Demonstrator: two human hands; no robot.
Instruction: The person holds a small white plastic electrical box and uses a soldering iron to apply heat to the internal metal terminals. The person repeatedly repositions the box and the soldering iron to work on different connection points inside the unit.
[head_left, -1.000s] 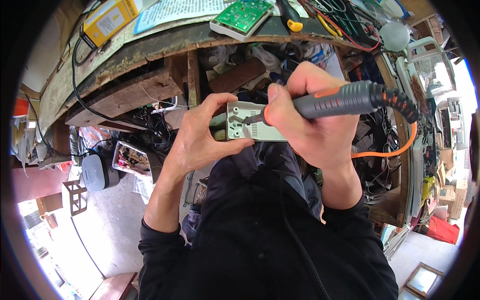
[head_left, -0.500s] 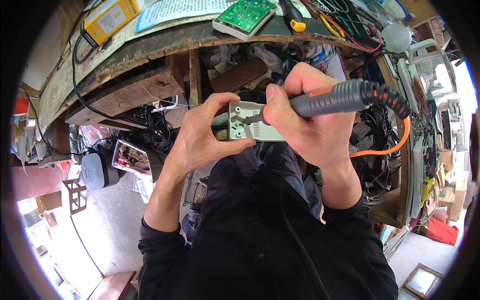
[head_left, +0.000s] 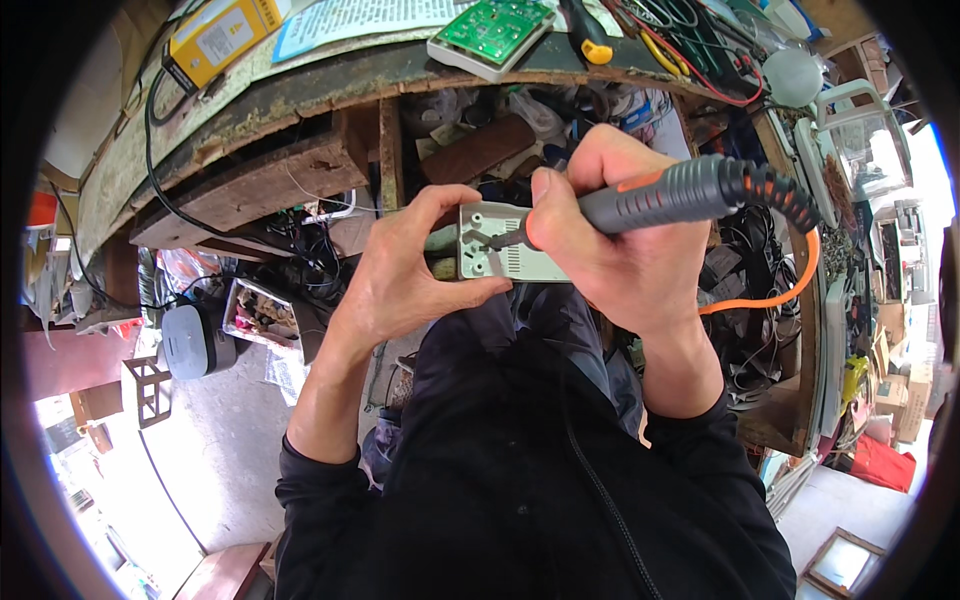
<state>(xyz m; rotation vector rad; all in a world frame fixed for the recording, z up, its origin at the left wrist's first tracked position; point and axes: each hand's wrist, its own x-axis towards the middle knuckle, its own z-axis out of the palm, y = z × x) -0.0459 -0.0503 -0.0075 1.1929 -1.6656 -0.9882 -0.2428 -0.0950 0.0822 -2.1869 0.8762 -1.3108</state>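
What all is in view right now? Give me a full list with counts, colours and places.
plastic casing: one, pale grey-green, held in front of the person's chest
soldering iron: one, grey handle with orange trim and orange cord, tip on the casing
circuit board: one, green on a white base, bench top
meter: one, yellow, bench top at the left
screwdriver: one, black and yellow, bench top
paper sheet: one, pale blue, bench top
workbench: one, worn wood, across the top
left hand: grip on the casing
right hand: grip on the soldering iron
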